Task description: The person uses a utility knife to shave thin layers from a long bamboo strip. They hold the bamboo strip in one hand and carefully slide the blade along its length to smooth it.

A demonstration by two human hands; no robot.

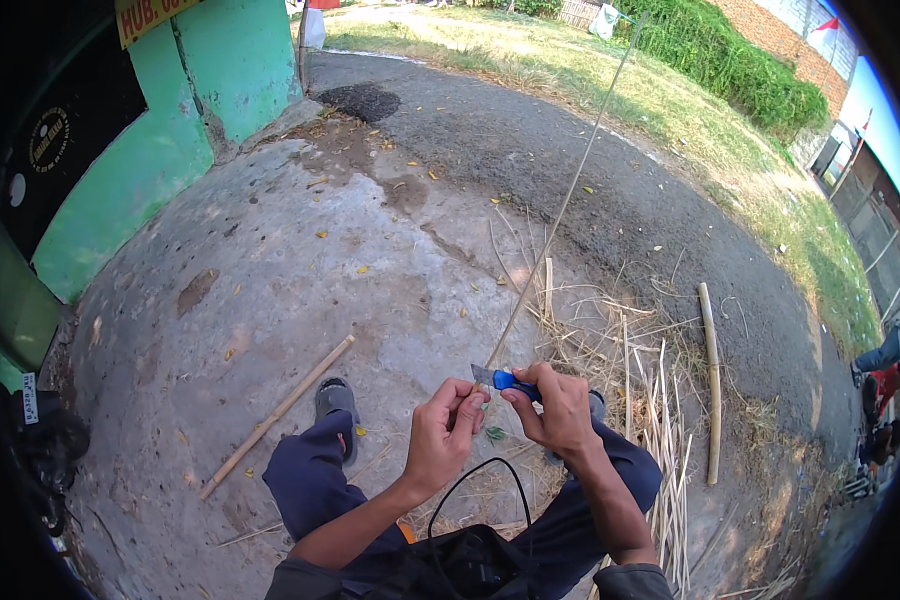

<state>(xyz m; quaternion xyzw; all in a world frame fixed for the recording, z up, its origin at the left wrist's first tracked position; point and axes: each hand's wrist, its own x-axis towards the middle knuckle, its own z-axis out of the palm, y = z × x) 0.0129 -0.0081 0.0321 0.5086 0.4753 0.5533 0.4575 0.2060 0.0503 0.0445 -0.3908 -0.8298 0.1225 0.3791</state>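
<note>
Blue-handled knife (pixel 510 380) with grey blade, pale tan bamboo strip (pixel 560 210), straw-yellow bamboo slivers (pixel 660 420), tan bamboo pole (pixel 711 380), navy trousers (pixel 310 480), grey sandal (pixel 336 398), green painted wall (pixel 170 130), mottled grey concrete (pixel 300 260), dark asphalt (pixel 610 180)

My left hand (pixel 442 432) is up in front of me, just over my knees. Its fingers are curled in and the fingertips are pinched tight together. My left arm comes up from the bottom and bends at the elbow. My right hand (pixel 558 408) is just beside the left one, almost touching it. It is closed in a fist, thumb pointing at the left hand. My right arm is bare and comes up from below too.
</note>
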